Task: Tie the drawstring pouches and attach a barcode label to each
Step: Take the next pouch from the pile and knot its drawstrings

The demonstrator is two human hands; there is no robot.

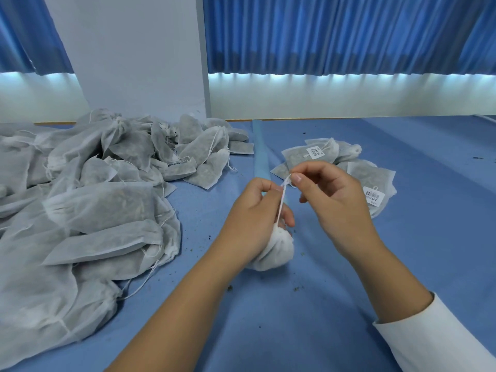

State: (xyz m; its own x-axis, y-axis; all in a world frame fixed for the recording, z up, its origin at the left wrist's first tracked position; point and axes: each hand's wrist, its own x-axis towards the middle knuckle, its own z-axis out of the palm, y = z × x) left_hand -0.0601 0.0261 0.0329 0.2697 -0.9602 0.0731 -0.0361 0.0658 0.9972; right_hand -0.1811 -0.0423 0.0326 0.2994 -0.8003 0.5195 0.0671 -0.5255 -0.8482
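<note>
My left hand (253,210) grips the gathered neck of a white drawstring pouch (271,252) that rests on the blue table in the middle of the view. Its white drawstring (282,200) runs taut up from the neck to my right hand (330,194), which pinches the string's end between thumb and fingertips. Most of the pouch lies hidden under my left hand. To the right, behind my right hand, lie several filled pouches with barcode labels, one label (315,151) at the back and another (374,197) nearer.
A large heap of grey-white filled pouches (88,200) covers the left side of the blue table (295,318). A light blue strip (261,154) lies lengthwise in the middle. Small crumbs dot the cloth. A white pillar and blue curtains stand behind.
</note>
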